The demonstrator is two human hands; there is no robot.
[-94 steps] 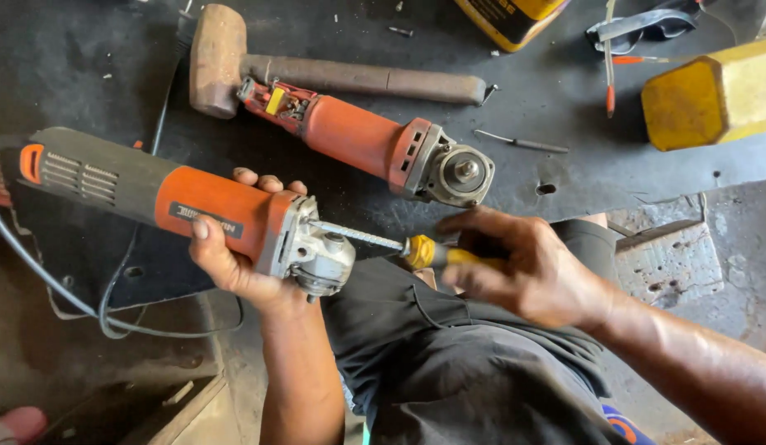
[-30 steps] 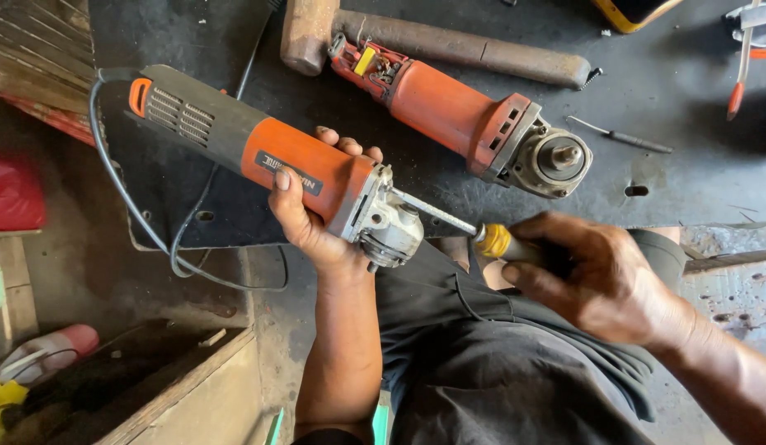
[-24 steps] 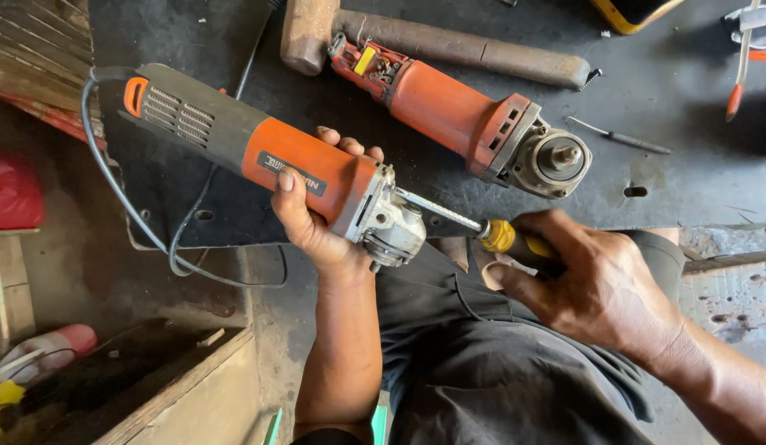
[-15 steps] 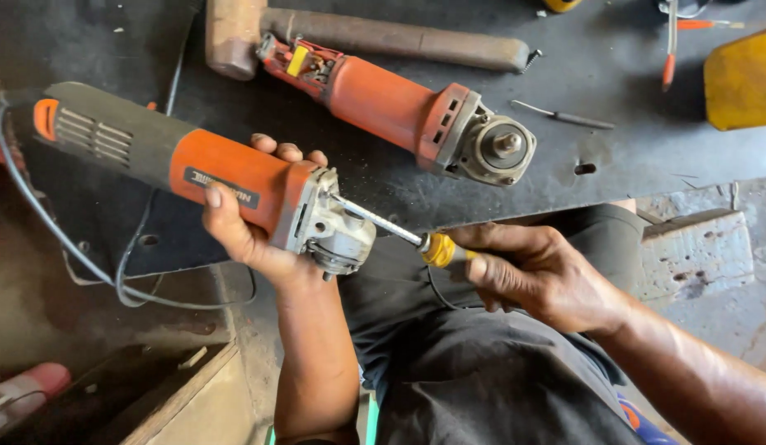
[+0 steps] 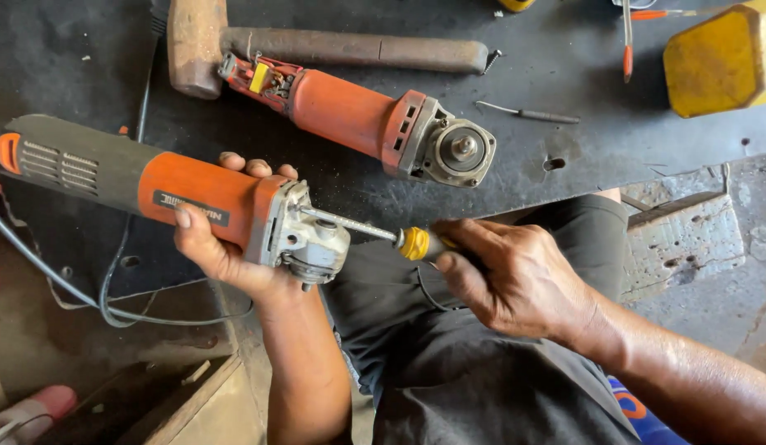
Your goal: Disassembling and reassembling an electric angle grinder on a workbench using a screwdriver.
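Note:
My left hand (image 5: 222,247) grips an orange and grey angle grinder (image 5: 152,188) around its orange body, with the silver gear head pointing right. My right hand (image 5: 515,276) is closed on a screwdriver (image 5: 375,233) with a yellow and black handle. The metal shaft runs left, and its tip sits against the top of the grinder's gear head. Both are held over my lap, just in front of the dark worktop (image 5: 564,124).
A second orange angle grinder (image 5: 362,124), its rear casing off, lies on the worktop. Behind it lies a wooden-handled hammer (image 5: 317,48). A yellow container (image 5: 721,58) stands at top right, a thin metal rod (image 5: 527,113) beside it. The grinder's cable (image 5: 103,305) loops at left.
The view has shifted; the grinder and screwdriver stay together. My right hand keeps the screwdriver tip at the gear head, and the left hand's grip is unchanged.

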